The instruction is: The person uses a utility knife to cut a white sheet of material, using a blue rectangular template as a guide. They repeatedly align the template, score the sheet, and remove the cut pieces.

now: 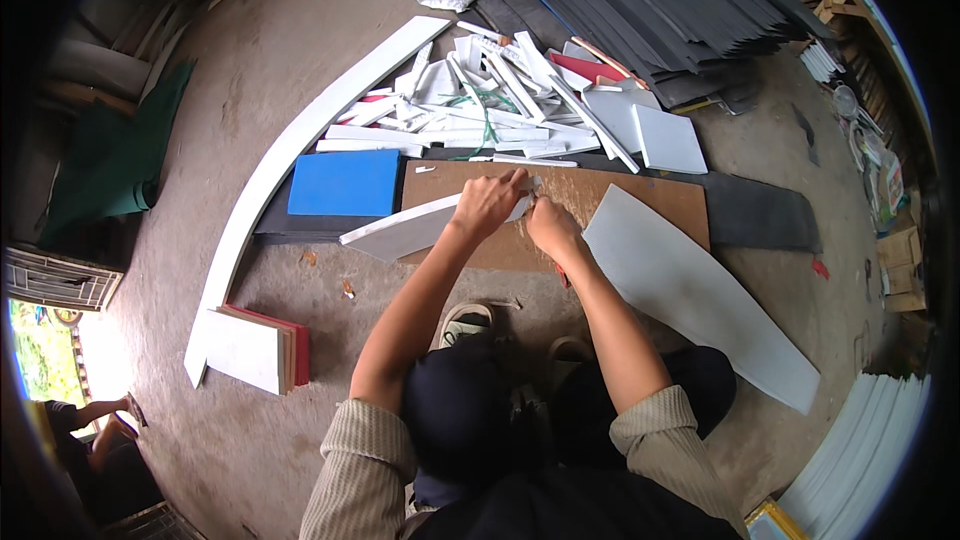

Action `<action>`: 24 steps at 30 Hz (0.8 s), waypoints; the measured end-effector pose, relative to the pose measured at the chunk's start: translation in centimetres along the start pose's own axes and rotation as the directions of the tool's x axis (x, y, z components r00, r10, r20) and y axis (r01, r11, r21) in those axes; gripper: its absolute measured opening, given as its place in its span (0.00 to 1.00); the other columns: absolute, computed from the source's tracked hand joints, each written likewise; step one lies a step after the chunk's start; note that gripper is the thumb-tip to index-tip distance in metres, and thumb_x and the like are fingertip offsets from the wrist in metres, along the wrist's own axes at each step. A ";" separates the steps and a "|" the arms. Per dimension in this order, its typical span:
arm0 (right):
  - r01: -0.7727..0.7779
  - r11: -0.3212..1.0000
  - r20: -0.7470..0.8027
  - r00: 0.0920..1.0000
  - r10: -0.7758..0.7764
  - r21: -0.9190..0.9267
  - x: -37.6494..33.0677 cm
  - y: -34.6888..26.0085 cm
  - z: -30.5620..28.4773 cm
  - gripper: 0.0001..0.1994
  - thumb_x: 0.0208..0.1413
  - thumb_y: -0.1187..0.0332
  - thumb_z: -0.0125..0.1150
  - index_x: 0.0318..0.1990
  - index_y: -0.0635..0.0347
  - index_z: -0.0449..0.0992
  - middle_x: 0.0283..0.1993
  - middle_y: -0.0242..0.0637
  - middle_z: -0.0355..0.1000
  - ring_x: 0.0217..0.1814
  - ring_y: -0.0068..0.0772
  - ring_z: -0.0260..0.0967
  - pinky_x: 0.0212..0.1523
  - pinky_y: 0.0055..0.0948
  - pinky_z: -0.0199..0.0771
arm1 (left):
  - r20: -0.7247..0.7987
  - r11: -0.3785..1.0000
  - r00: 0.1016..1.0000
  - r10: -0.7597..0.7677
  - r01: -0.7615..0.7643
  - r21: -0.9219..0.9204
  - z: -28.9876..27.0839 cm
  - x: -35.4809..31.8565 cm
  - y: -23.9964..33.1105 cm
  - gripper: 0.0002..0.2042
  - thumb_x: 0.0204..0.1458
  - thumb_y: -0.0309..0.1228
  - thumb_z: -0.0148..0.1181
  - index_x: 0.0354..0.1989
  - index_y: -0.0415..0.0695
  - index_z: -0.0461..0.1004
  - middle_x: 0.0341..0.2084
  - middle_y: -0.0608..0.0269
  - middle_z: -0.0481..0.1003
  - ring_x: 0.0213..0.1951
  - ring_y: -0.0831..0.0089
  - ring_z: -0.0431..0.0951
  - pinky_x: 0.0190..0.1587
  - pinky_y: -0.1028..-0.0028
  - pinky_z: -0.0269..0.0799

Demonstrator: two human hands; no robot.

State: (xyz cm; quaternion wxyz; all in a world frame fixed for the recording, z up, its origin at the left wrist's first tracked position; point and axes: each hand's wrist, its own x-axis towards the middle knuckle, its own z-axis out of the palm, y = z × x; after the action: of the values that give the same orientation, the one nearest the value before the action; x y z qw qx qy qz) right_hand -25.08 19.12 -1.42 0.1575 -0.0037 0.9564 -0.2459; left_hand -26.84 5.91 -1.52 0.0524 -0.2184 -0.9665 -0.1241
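My left hand (487,202) pins the white strip (400,222) on the brown board (640,202); right hand (548,223), fingers closed on something hidden, works at three o'clock, so a slip could nick my left fingertips.

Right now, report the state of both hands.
Left hand: closed, pressing down the white strip on the brown board.
Right hand: closed at the strip's end; contents cannot be told.

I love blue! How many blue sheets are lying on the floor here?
1. The blue sheet lies flat on a dark sheet, just left of the brown board where both hands work. More might hide under the white scrap pile.
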 end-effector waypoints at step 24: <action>-0.057 0.998 0.090 0.994 0.058 -0.019 0.5 0.9 2.2 0.12 0.52 0.67 0.42 0.38 0.65 0.68 0.37 0.54 0.70 0.41 0.52 0.69 0.42 0.45 0.68 | -0.045 0.980 0.986 -0.161 0.154 -0.127 -0.5 1.0 0.6 0.12 0.48 0.44 0.51 0.30 0.47 0.68 0.25 0.60 0.74 0.23 0.59 0.75 0.23 0.64 0.69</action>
State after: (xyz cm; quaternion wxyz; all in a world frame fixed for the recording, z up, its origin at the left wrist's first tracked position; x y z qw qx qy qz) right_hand -24.79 18.88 -3.79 0.2077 0.0112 0.9500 -0.2327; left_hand -27.42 6.67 -0.72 0.0555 -0.1404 -0.9695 -0.1930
